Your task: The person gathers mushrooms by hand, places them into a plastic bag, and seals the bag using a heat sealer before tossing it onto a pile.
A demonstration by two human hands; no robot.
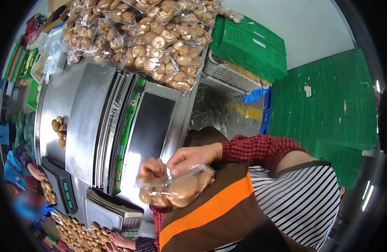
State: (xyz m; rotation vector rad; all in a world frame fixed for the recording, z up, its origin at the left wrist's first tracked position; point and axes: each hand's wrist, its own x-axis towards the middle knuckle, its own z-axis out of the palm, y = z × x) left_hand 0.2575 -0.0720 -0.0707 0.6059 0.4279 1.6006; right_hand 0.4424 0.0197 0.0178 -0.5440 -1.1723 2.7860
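Observation:
A clear plastic bag of brown mushrooms (183, 189) hangs just in front of the brown apron with the orange band. At the bag's top edge, my right hand (195, 157) has its fingers pinched on the plastic. Close beside it, my left hand (151, 171) is curled at the bag's other side and slightly blurred, its fingers closed on the plastic. Behind both hands lies the wrapping machine with its dark plate (149, 119) and green control strip (128, 122).
Many bagged mushrooms (160, 42) are piled at the top. Green crates (323, 105) stand at the right. Scales (103, 214) and loose mushrooms (76, 233) are at lower left, where a co-worker's hand (122, 241) reaches in. Another person (23, 172) is at the far left.

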